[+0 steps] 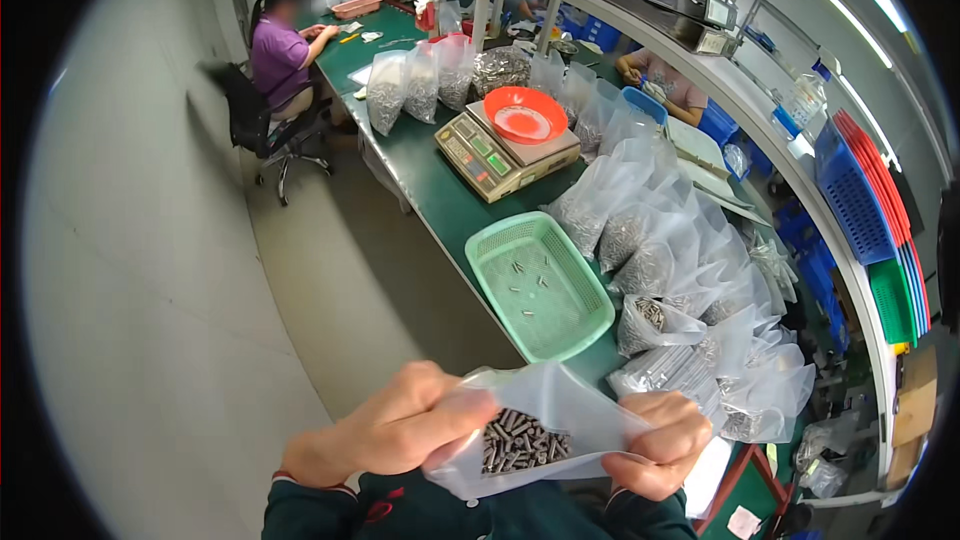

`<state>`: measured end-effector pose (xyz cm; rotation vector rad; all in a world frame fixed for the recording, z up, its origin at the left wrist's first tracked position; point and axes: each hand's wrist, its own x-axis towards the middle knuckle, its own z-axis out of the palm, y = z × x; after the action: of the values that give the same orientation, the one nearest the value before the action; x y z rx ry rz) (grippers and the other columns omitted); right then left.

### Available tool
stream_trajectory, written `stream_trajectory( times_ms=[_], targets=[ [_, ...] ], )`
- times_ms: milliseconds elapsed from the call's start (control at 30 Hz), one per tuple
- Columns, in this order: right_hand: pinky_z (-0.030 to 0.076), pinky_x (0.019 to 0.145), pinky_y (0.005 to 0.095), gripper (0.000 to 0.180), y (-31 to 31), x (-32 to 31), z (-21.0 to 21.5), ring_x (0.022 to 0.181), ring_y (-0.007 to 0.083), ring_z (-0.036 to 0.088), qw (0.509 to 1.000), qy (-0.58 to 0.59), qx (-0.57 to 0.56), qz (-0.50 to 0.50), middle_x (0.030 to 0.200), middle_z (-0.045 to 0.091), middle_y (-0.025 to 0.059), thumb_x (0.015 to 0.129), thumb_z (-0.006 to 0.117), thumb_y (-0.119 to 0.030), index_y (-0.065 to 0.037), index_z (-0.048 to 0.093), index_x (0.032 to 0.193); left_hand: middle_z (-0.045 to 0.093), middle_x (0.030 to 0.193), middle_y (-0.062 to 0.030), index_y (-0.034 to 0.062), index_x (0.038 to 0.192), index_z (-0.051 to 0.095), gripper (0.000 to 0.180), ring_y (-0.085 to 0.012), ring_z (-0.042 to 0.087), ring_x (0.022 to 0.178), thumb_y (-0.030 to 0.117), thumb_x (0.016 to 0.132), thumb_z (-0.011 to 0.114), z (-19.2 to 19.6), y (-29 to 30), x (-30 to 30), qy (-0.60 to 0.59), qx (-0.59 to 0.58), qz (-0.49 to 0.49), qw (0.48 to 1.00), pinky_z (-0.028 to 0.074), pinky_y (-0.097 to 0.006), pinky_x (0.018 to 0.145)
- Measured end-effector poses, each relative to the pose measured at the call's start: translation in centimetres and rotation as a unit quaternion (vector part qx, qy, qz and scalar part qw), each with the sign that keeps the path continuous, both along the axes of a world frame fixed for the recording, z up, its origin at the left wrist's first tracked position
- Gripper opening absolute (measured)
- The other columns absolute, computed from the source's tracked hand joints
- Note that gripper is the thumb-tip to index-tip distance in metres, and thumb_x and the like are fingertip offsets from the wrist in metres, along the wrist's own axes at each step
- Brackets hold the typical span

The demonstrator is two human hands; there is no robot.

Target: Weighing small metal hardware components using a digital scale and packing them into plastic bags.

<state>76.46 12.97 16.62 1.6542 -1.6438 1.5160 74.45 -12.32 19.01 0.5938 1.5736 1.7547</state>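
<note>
Left hand (405,428) and right hand (660,440) each pinch the rim of the plastic bag (580,405) between them, mouth gaping over loose metal pins (522,443), so a slipped grip or tilt could spill some into the green basket (560,320) just ahead.

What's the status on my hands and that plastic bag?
Left hand and right hand gripping plastic bag at opposite sides. Bag open, small metal pieces inside. Green basket beyond, not blocking.
</note>
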Motion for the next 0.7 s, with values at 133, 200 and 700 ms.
stream_trajectory(
  times_ms=[133,200,700],
  targets=[
    [0.013,0.035,0.0316,0.019,-4.2,-6.8,-0.4,0.029,0.0172,0.027,0.997,-0.066,-0.036,0.007,0.041,0.032,0.0066,0.055,0.06,0.011,0.003,0.046,0.045,0.04,0.043,0.0024,0.0069,0.046,0.04,0.049,-0.0062,0.035,0.043,0.023,0.092,0.042,-1.5,-3.0,-5.1,-0.011,-0.011,0.082,0.996,0.026,-0.024,0.043],
    [0.016,0.037,0.0327,0.027,-4.7,-9.9,-1.3,0.033,0.0195,0.03,0.994,-0.105,-0.029,0.004,0.043,0.03,0.006,0.057,0.06,0.01,-0.001,0.039,0.045,0.039,0.043,0.0022,0.0067,0.045,0.04,0.048,-0.0066,0.035,0.043,0.022,0.091,0.042,-2.2,-3.6,-7.9,-0.02,-0.032,0.088,0.995,0.026,-0.024,0.043],
    [0.023,0.038,0.0337,0.036,-8.7,-33.2,-8.4,0.037,0.0214,0.033,0.934,-0.164,-0.04,-0.316,0.044,0.03,0.0048,0.058,0.061,0.005,-0.005,0.029,0.044,0.039,0.044,0.0017,0.0038,0.049,0.041,0.04,-0.0061,0.034,0.041,0.016,0.087,0.045,-7.8,-3.5,-35.2,0.045,-0.172,0.233,0.956,0.025,-0.024,0.04]
  ],
)
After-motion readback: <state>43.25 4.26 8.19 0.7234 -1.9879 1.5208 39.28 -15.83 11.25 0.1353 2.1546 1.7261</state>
